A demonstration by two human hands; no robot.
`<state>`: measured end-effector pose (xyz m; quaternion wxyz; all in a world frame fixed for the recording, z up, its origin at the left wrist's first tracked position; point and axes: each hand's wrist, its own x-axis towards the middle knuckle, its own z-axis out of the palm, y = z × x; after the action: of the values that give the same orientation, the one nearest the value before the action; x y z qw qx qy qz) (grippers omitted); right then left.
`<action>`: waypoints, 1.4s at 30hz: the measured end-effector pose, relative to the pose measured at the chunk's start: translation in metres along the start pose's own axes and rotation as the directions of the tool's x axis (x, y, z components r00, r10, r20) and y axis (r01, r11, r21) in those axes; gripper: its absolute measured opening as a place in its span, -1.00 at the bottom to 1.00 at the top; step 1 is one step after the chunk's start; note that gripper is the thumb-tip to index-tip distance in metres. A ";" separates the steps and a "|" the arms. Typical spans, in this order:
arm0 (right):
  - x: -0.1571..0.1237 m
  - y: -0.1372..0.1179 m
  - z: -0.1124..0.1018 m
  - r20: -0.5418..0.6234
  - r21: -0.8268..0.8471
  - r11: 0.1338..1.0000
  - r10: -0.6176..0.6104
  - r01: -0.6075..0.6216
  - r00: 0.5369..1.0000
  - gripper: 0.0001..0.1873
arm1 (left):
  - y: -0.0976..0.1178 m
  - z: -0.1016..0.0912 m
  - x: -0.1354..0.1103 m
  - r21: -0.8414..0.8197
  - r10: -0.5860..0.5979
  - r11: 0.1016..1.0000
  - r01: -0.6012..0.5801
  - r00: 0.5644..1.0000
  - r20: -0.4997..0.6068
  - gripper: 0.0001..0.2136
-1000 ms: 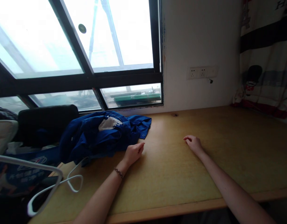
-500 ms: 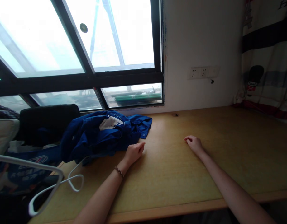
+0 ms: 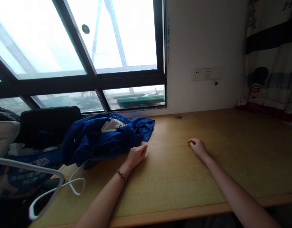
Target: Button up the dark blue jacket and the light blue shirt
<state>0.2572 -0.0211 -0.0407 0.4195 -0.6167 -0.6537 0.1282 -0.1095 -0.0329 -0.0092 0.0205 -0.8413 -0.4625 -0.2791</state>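
Note:
My left hand (image 3: 135, 155) rests on the wooden desk (image 3: 184, 171), fingers loosely curled, holding nothing, right at the near edge of a crumpled blue garment (image 3: 105, 137). A beaded bracelet sits on that wrist. My right hand (image 3: 197, 146) lies palm down on the bare desk further right, fingers relaxed and slightly bent, empty. The blue garment is heaped at the desk's left, with a white label patch showing on top.
A white plastic hanger (image 3: 48, 186) pokes in at the lower left. A black chair back (image 3: 47, 122) and a blue printed bag (image 3: 22, 177) stand left of the desk. Behind are a window, a wall socket strip (image 3: 206, 74) and a patterned curtain (image 3: 271, 60).

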 end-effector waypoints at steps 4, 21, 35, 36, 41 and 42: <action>0.000 0.000 0.000 0.002 0.003 1.000 -0.001 0.001 1.000 -0.74 | 0.000 0.001 0.000 0.003 -0.005 1.000 0.005 1.000 -0.005 -0.76; 0.000 0.000 0.001 0.003 -0.005 1.000 -0.001 0.001 1.000 -0.74 | -0.001 0.002 0.000 -0.007 -0.013 1.000 0.013 1.000 -0.001 -0.75; 0.000 0.001 0.002 0.004 -0.007 1.000 -0.015 0.015 1.000 -0.74 | -0.002 0.002 0.000 -0.002 -0.013 1.000 0.013 1.000 0.003 -0.75; 0.000 0.002 0.002 0.006 -0.007 1.000 -0.014 0.015 1.000 -0.74 | -0.002 0.002 0.000 -0.002 -0.015 1.000 0.015 1.000 0.004 -0.75; 0.000 0.002 0.001 0.005 -0.009 1.000 -0.015 0.015 1.000 -0.75 | -0.002 0.002 0.000 0.001 -0.019 1.000 0.019 1.000 0.014 -0.75; 0.000 0.002 0.001 0.004 -0.008 1.000 -0.015 0.016 1.000 -0.74 | -0.002 0.002 0.000 0.000 -0.018 1.000 0.018 1.000 0.015 -0.75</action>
<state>0.2574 -0.0205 -0.0425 0.4168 -0.6130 -0.6598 0.1237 -0.1101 -0.0312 -0.0119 0.0145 -0.8392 -0.4701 -0.2730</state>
